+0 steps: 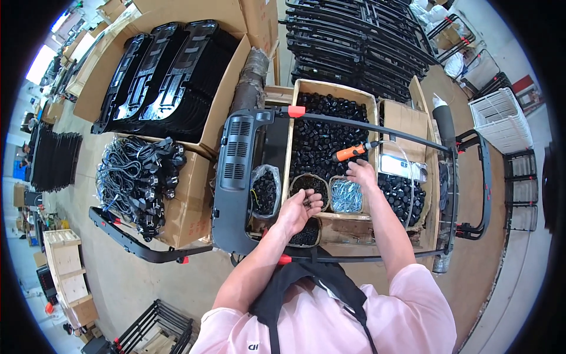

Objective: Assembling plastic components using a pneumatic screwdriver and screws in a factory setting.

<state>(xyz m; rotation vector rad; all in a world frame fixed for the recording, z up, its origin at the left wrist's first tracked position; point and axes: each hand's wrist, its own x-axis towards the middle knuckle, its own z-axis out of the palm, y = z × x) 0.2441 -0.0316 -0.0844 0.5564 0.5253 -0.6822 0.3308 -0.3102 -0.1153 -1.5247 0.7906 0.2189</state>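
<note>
My left hand (302,211) is palm up with curled fingers above a round tub of small dark screws (309,184). A few small dark screws appear to lie in its palm. My right hand (361,174) is over the edge of a tub of silver screws (346,196), its fingers bent together; what they hold, if anything, is too small to make out. Just beyond it hangs an orange and black electric screwdriver (351,153), apart from the fingers. Around my arms stands a black frame (377,128) with red corner pieces and a vented plastic panel (237,154) on its left side.
A wooden bin of black plastic caps (330,112) lies beyond my hands; more round black caps (401,197) sit at right. A bag of black parts (265,192) is at left. Coiled power cables (132,177) and a carton of glossy black panels (168,76) stand farther left. Stacked black frames (354,41) fill the back.
</note>
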